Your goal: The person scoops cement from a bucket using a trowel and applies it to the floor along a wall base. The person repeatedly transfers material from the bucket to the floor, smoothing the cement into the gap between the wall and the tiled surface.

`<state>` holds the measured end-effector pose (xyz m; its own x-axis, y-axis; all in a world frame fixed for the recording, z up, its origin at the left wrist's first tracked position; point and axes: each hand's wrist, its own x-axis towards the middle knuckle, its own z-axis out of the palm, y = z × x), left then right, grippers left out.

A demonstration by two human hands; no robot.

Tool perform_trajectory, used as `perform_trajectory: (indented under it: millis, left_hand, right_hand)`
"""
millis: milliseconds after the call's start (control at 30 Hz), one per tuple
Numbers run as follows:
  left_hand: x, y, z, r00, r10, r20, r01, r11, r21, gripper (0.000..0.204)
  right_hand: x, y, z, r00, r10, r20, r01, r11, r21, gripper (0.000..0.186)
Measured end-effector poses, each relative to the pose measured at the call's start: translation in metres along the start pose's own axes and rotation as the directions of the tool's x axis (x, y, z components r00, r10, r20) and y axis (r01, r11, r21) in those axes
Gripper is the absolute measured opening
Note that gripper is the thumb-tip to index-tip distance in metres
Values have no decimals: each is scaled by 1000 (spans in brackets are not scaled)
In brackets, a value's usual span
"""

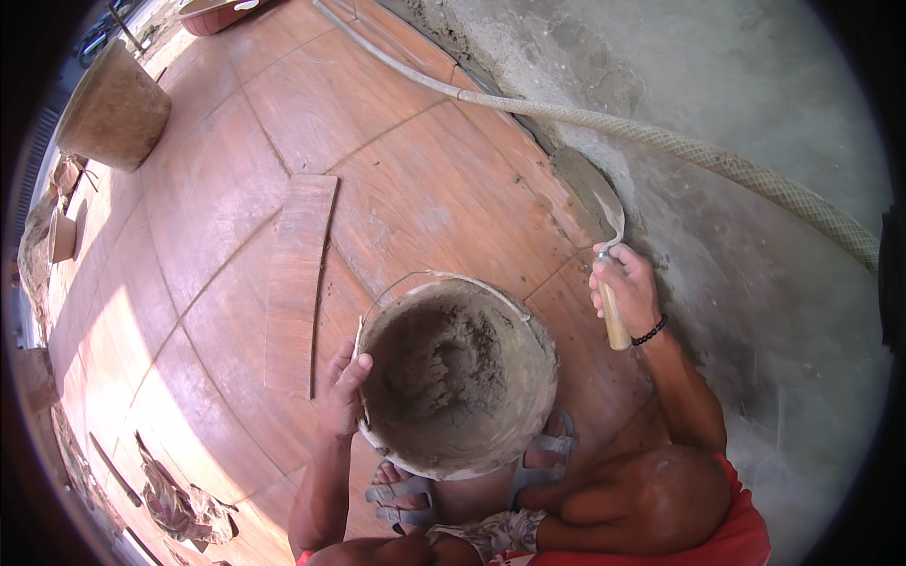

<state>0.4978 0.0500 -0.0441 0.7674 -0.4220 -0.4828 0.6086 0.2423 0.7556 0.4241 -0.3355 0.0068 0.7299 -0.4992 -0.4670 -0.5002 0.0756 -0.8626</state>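
Note:
Between my feet stands a bucket (460,377) with a thin wire handle, its inside coated with wet grey mortar (444,368). My left hand (342,385) grips the bucket's left rim, thumb over the edge. Over by the wall, my right hand (628,283) is closed round the wooden handle of a trowel (612,203). The trowel's blade lies against mortar (578,179) spread along the joint where the tiled floor meets the wall. A loose strip of wood-look tile (300,283) rests on the floor, left of the bucket.
Reddish wood-look tiles (208,198) cover the floor. A ribbed hose (661,137) runs across the grey cement wall (774,311) at right. A large brown tub (115,108) stands far left, near a small bowl (62,236). Dirty cloth (179,505) lies lower left; a red basin (212,14) is at the top.

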Motion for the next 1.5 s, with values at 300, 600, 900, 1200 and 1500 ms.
perform_trajectory:
  millis: [300, 600, 900, 1200, 1500]
  left_hand:
    - [-24, 11, 18, 1000, 27, -7, -26, 991, 130, 73]
    - [-61, 45, 22, 991, -131, 19, 100, 838, 536, 70]
    - [-28, 41, 13, 973, -210, 97, 142, 873, 466, 73]
    - [-9, 26, 11, 974, -208, 87, 213, 975, -59, 75]
    - [28, 67, -29, 970, -226, 94, 230, 972, -36, 77]
  right_hand:
    - [-5, 15, -11, 995, -92, 48, 89, 993, 74, 37]
    - [-21, 30, -27, 975, -221, 25, 220, 975, 25, 35]
    - [-41, 54, -42, 856, -515, 31, 453, 721, -524, 31]
    - [-14, 32, 6, 889, -435, 145, 382, 527, -759, 33]
    - [60, -42, 38, 991, 116, 74, -95, 964, -247, 36]
